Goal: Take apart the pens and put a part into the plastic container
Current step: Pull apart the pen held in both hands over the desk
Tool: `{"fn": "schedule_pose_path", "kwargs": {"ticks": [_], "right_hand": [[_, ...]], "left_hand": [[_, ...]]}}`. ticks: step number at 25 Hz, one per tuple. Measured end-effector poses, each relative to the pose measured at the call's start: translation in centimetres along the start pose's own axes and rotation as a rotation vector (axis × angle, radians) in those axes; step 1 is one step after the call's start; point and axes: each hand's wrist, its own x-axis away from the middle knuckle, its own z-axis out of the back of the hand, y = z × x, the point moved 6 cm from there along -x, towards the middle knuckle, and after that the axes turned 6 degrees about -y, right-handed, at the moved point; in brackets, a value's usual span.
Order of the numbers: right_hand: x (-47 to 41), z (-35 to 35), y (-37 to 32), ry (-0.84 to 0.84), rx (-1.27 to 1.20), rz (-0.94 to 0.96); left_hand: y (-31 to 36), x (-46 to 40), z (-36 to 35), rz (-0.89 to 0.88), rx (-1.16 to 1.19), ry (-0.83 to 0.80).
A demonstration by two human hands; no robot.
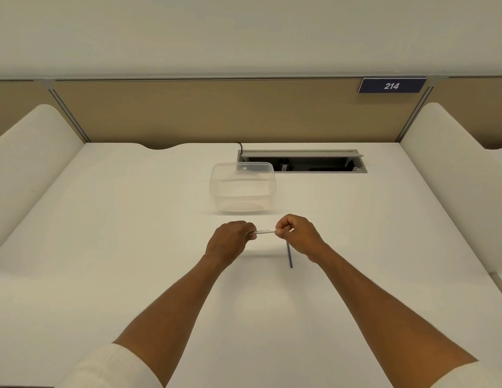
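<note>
Left hand (230, 238): fingers curled, pinching left end of white pen (264, 231). Right hand (296, 233): fingers curled, pinching right end of same pen. Pen: level, above table (104, 247), between hands. Blue stick (289, 254): thin, just below right hand. Plastic container (242, 189): clear, open, on table beyond hands. Cable hatch (301, 161): open, behind container.

The desk (104, 219) lies bare to the left and right of the hands. Just beyond them stands the container (242, 189), open-topped, and behind it to the right an open cable hatch (301, 161). Partitions (31, 152) wall both sides and the far edge.
</note>
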Motion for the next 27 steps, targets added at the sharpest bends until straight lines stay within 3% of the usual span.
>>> {"fn": "schedule_pose_path", "kwargs": {"ticks": [16, 19, 23, 27], "right_hand": [[0.14, 0.44, 0.20, 0.001, -0.021, -0.066], [0.45, 0.49, 0.14, 0.026, 0.067, -0.021], [0.66, 0.58, -0.05, 0.047, -0.008, 0.031], [0.72, -0.06, 0.06, 0.020, -0.015, -0.059]], "left_hand": [[0.30, -0.57, 0.49, 0.017, 0.012, -0.004], [0.36, -0.38, 0.63, 0.011, 0.021, -0.006], [0.26, -0.11, 0.59, 0.017, 0.024, -0.007], [0.69, -0.12, 0.87, 0.008, 0.033, -0.001]]}}
